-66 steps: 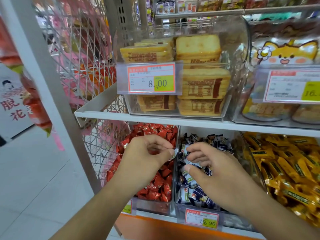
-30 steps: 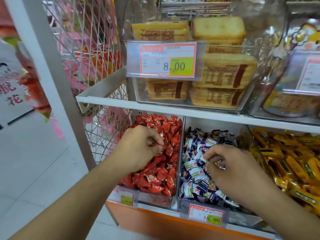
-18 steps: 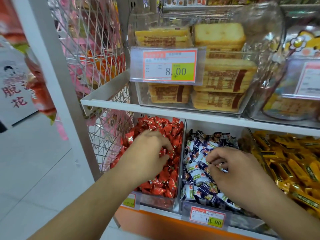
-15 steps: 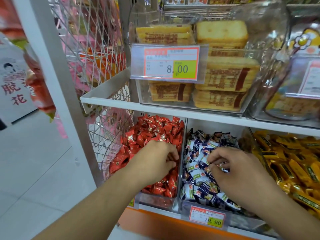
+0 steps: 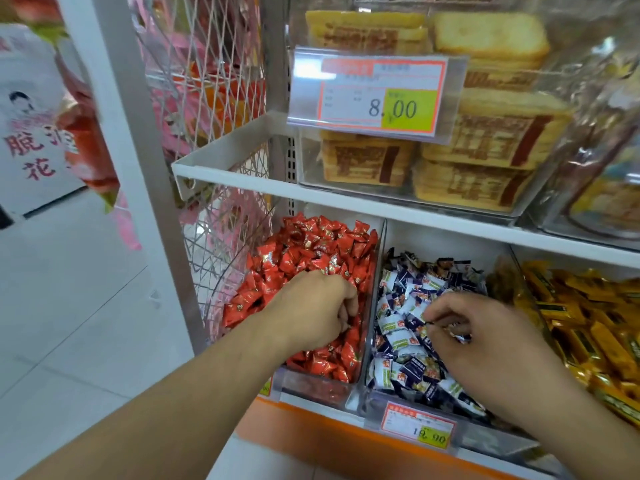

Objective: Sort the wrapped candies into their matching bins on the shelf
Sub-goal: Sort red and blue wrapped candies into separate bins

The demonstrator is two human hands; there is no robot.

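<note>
Red candies [image 5: 304, 251] fill the left bin [image 5: 313, 388]; blue-and-white candies [image 5: 398, 341] fill the bin beside it. Left hand [image 5: 313, 311] digs among the red, fingers curled, grasp hidden. Right hand [image 5: 485, 336] pinches apparently one small wrapped candy [image 5: 459, 336].

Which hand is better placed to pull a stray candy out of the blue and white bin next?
The right hand. It is already over the blue and white candies and pinches a wrapper between thumb and fingers. The left hand is curled down into the red candies in the neighbouring bin, across the clear divider.
</note>
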